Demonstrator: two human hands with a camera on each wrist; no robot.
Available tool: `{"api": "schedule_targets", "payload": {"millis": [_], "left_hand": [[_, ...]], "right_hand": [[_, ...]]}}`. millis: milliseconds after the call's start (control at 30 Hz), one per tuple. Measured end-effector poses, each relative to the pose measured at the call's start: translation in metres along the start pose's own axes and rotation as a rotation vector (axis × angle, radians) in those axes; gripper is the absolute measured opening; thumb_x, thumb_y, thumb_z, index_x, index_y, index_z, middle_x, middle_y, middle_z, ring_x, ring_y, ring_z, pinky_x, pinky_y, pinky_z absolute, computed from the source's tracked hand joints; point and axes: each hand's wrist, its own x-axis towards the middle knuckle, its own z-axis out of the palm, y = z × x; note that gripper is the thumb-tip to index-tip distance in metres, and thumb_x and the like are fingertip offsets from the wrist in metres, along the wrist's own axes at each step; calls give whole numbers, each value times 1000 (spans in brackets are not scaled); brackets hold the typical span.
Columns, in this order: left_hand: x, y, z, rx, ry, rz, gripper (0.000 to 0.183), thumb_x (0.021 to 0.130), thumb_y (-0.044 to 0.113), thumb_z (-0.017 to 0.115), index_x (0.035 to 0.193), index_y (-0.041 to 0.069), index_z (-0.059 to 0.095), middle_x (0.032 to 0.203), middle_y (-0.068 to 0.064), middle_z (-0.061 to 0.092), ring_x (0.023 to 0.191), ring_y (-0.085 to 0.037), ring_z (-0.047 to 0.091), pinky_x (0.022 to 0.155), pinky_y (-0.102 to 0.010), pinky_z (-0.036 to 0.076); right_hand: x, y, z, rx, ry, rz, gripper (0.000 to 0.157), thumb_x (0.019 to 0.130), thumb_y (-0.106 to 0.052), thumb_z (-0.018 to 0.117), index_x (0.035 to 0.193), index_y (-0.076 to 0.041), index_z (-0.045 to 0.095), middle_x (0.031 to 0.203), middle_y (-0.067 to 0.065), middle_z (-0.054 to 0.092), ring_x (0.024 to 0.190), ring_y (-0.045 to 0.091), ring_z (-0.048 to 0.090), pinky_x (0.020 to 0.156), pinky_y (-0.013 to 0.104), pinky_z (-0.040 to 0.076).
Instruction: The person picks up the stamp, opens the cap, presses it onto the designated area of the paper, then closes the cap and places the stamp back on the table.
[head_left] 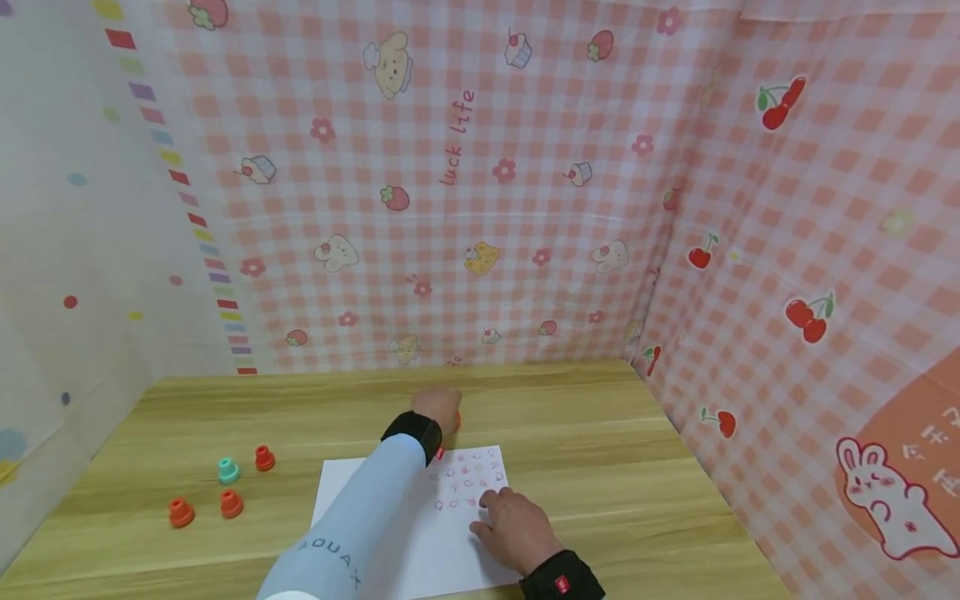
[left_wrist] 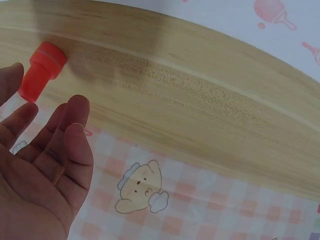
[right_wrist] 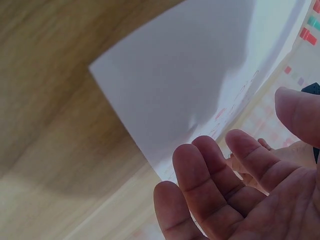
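Observation:
My left hand [head_left: 437,407] reaches beyond the back edge of a white paper sheet [head_left: 341,475]. In the left wrist view, its thumb and forefinger pinch the handle end of a red stamp [left_wrist: 46,62], the other fingers loosely bent. From the head, that hand hides most of this stamp. My right hand [head_left: 517,527] is over the sheet's right edge, holding nothing; in the right wrist view its fingers are spread and slightly bent. Rows of small pink and red prints [head_left: 468,483] cover the sheet's upper right part.
To the left on the wooden table [head_left: 585,433] stand three orange-red stamps [head_left: 231,503] and a teal stamp [head_left: 228,471]. A pink checked cloth [head_left: 450,217] hangs along the table's back and right sides. A white dotted cloth [head_left: 90,250] hangs at the left.

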Motion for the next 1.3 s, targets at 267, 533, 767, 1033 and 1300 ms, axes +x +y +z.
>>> {"api": "schedule_targets", "payload": {"millis": [267,533,767,1033,1300], "left_hand": [[-3,-5,6,-23,-20,29,8,90,15,74,94,11,70,83,-4,68,71,-17,59,72,-35,54],[-5,-7,5,-88,-45,-20,14,88,16,77,98,7,72,88,-6,69,75,-19,58,81,-36,53],[-10,-11,2,-103,-23,-8,11,92,11,72,102,7,68,91,-6,68,80,-19,62,79,-35,54],[-16,-18,-2,-156,-21,24,17,90,4,71,107,6,68,98,-8,69,87,-21,64,82,-38,54],[-29,-28,-5,-194,-18,2,21,91,5,70,112,3,68,102,-10,70,93,-24,66,88,-40,52]], "right_hand": [[0,-2,0,-4,25,-15,32,90,-33,73,109,-7,69,89,5,62,72,16,51,70,36,49],[-1,-6,-1,-1,28,-26,32,90,-33,73,108,-7,70,89,5,62,73,15,52,70,36,49],[-1,-4,-2,5,60,-53,30,90,-32,73,107,-7,69,87,5,61,71,16,54,66,36,47],[4,-2,0,21,27,-14,30,90,-32,72,107,-7,68,88,5,61,72,16,52,71,38,48],[2,-4,0,28,60,-42,30,89,-30,73,105,-6,68,87,5,62,74,17,55,70,38,49]]}}
